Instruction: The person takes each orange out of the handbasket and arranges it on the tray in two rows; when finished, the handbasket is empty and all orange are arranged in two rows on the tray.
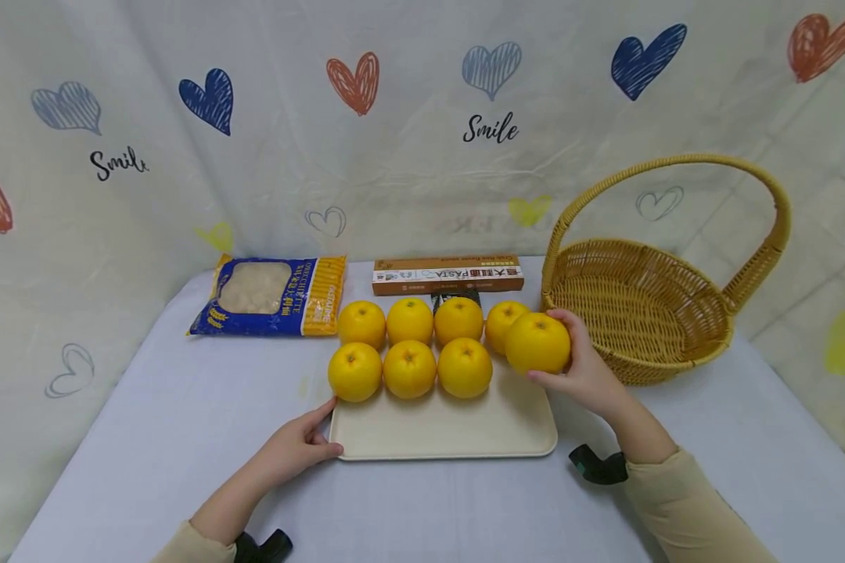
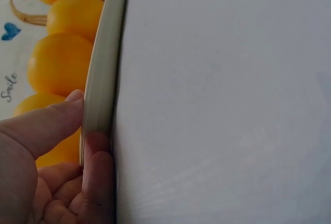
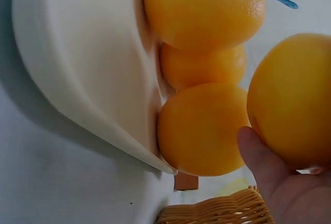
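Observation:
My right hand [image 1: 591,375] holds an orange [image 1: 537,344] at the right end of a cream tray [image 1: 444,430]. In the right wrist view, the thumb lies against this orange [image 3: 295,100], which is raised beside the others. Several more oranges [image 1: 410,369] sit in two rows on the back part of the tray. My left hand [image 1: 299,446] grips the tray's left front corner. The left wrist view shows its thumb on the rim [image 2: 101,79] and fingers curled against the outer side. Part of one back-row orange [image 1: 504,324] is hidden behind the held one.
A wicker basket [image 1: 634,305] with a tall handle stands right of the tray. Behind the oranges lie a brown pasta box [image 1: 447,275] and a small dark packet [image 1: 458,298], mostly hidden. A blue and yellow pasta bag [image 1: 267,297] lies at the back left.

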Demonstrator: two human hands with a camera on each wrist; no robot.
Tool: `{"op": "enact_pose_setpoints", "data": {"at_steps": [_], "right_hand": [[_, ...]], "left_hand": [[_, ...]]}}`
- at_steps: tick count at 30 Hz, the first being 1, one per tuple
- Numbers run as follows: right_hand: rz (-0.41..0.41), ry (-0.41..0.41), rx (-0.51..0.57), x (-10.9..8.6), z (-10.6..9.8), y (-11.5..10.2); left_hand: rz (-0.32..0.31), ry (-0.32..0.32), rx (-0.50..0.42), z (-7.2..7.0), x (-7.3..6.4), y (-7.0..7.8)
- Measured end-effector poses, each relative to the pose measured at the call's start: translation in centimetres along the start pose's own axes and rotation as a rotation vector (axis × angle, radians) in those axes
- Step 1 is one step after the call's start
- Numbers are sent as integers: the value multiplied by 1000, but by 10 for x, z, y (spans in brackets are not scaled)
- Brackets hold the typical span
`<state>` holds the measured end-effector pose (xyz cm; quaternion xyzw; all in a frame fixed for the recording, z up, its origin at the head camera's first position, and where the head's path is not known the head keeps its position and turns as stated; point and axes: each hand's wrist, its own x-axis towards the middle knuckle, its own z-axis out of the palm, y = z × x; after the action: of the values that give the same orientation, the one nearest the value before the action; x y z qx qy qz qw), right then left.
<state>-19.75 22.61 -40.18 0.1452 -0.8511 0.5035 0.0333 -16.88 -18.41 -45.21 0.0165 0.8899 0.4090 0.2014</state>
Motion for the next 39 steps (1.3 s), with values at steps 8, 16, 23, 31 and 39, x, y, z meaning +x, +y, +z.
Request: {"op": "enact_pose_setpoints", "data": {"at_steps": [8,16,23,31,39], "right_hand": [[-47,-50,-81,-2,4,6],[-23,-134,-150,-2,2,5],[-35,-165,-241,0,3,8],[-14,-171,-264,-5,8,11],[-31,-167,-293,-2,10,13]], "left_hand": [[10,-9,-6,1,0,-1],[12,-7,-9,1,-1,0],[11,-3,-10,1,-3,0],[7,-8,5,1,-3,-2],[-1,7,29,-1,-1,0]]}}
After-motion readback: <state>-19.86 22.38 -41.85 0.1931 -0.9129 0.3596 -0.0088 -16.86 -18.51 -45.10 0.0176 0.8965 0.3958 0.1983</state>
